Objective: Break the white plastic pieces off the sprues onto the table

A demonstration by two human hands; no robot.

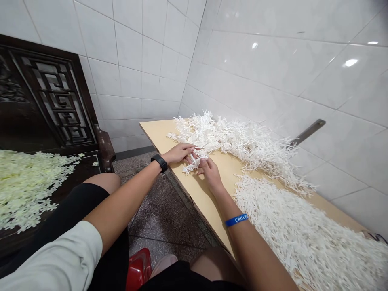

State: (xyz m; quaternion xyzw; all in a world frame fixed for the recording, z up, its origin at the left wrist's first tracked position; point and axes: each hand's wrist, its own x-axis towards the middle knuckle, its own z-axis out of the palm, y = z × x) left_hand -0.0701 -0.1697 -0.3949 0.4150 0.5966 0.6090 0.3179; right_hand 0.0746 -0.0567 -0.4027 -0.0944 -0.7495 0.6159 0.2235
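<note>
Over the near edge of the table, my left hand (179, 153) has its thumb and fingers closed on a white branched plastic sprig (190, 166). My right hand (210, 171) pinches the other side of this sprig, close beside the left fingertips. Part of the sprig is covered by my fingers. Just beyond both hands lies a loose heap of white branching sprigs (230, 135). A second, denser pile of small white pieces (303, 226) spreads to the right of my right forearm.
The light wooden tabletop (157, 128) stands against a tiled wall (257, 81). From behind the sprigs a metal bar (311, 131) sticks up. On the left, pale yellow-green artificial flowers (24, 182) cover a dark carved bench (104, 151). A red glossy object (139, 268) is on the floor.
</note>
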